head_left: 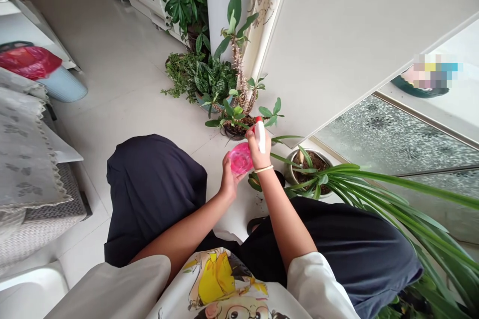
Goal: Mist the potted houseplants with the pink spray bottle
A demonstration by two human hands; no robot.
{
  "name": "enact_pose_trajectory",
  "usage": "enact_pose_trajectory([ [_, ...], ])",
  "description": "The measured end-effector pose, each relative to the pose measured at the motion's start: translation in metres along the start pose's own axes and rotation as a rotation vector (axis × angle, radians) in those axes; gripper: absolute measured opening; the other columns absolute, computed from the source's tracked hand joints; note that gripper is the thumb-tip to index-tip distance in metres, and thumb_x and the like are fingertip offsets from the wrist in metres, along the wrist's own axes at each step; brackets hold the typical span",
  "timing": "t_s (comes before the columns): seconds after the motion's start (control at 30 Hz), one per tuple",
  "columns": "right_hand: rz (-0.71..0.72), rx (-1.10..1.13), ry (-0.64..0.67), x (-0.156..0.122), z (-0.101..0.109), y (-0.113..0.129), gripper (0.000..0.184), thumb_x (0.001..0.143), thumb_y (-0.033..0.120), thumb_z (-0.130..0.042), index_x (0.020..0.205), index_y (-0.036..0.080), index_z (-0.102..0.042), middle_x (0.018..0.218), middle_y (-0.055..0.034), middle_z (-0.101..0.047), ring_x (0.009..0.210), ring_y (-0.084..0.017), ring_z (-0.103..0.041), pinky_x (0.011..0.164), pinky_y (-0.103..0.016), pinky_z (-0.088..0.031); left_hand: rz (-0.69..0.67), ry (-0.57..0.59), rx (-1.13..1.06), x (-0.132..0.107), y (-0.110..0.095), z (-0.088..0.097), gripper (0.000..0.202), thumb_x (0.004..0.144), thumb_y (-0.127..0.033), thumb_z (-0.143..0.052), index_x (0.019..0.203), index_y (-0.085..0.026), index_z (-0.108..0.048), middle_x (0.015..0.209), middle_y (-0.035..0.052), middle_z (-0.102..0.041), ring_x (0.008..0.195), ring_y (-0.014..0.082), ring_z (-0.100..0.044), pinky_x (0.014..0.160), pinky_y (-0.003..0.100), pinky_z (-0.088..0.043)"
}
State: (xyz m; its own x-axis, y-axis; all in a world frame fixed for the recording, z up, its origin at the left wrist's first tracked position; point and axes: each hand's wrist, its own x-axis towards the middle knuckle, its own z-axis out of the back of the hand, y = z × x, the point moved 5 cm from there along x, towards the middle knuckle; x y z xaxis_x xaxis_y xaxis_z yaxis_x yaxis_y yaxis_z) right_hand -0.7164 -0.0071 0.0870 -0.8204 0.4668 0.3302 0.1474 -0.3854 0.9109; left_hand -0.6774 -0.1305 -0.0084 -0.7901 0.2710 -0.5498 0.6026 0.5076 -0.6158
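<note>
A clear pink spray bottle point(241, 158) with a white and red trigger head is tilted between my hands, its base turned toward me. My right hand point(262, 158) is wrapped round the neck and trigger head. Against the left side and underside of the bottle, my left hand point(229, 180) is closed around its lower part. Just beyond the bottle stands a spiny potted plant point(236, 57) with green leaves and a thick thorny stem. Its dark pot point(235, 132) is partly hidden by leaves. The fingers on the trigger are hard to make out.
A long-leaved plant in a pale pot point(290, 172) spreads to the right, near my knee. More potted plants point(213, 79) stand behind, beside a wall edge. A bin with a red bag point(62, 82) and a cloth-covered woven piece point(56, 219) are at left.
</note>
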Motion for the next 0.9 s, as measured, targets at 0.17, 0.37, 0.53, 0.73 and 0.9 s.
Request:
enact_pose_trajectory([
  [0.17, -0.003, 0.046, 0.021, 0.000, 0.000, 0.001, 0.023, 0.088, 0.046, -0.055, 0.090, 0.023, -0.057, 0.089, -0.0048, -0.061, 0.087, -0.022, -0.059, 0.090, -0.043, -0.050, 0.035, -0.013, -0.031, -0.005, 0.001, -0.003, 0.046, 0.100, -0.049, -0.050, 0.143, -0.032, -0.050, 0.144, 0.0072, -0.060, 0.127, 0.0252, -0.062, 0.097, 0.038, -0.057],
  [0.37, -0.105, -0.008, 0.021, 0.001, -0.004, -0.022, 0.018, 0.082, 0.041, -0.054, 0.080, 0.024, -0.053, 0.081, -0.0036, -0.059, 0.079, -0.021, -0.056, 0.085, -0.042, -0.051, 0.128, -0.082, -0.003, -0.003, 0.013, 0.004, 0.048, 0.099, -0.051, -0.049, 0.142, -0.030, -0.049, 0.138, 0.0083, -0.063, 0.113, 0.0229, -0.068, 0.089, 0.035, -0.057],
  [0.53, -0.290, 0.100, -0.026, -0.001, -0.004, -0.060, 0.022, 0.078, 0.044, -0.054, 0.085, 0.023, -0.055, 0.083, -0.0021, -0.060, 0.078, -0.019, -0.056, 0.081, -0.038, -0.052, 0.180, -0.124, 0.091, 0.004, 0.024, 0.016, 0.049, 0.097, -0.052, -0.051, 0.142, -0.032, -0.049, 0.133, 0.0075, -0.066, 0.099, 0.0218, -0.071, 0.082, 0.034, -0.057],
  [0.73, -0.502, 0.179, -0.108, -0.004, 0.003, -0.088, 0.016, 0.072, 0.037, -0.055, 0.081, 0.025, -0.050, 0.072, 0.0016, -0.052, 0.067, -0.016, -0.050, 0.070, -0.035, -0.051, 0.234, -0.100, 0.147, 0.006, 0.031, 0.017, 0.053, 0.097, -0.045, -0.051, 0.148, -0.034, -0.043, 0.134, 0.0075, -0.067, 0.087, 0.0196, -0.073, 0.079, 0.033, -0.057],
  [0.9, -0.535, 0.217, -0.110, -0.004, 0.007, -0.094, 0.018, 0.071, 0.036, -0.057, 0.083, 0.024, -0.052, 0.074, 0.0007, -0.055, 0.068, -0.016, -0.050, 0.070, -0.034, -0.050, 0.263, -0.110, 0.135, 0.005, 0.036, 0.018, 0.055, 0.094, -0.042, -0.056, 0.147, -0.036, -0.044, 0.133, 0.0067, -0.066, 0.082, 0.0191, -0.073, 0.079, 0.034, -0.057],
])
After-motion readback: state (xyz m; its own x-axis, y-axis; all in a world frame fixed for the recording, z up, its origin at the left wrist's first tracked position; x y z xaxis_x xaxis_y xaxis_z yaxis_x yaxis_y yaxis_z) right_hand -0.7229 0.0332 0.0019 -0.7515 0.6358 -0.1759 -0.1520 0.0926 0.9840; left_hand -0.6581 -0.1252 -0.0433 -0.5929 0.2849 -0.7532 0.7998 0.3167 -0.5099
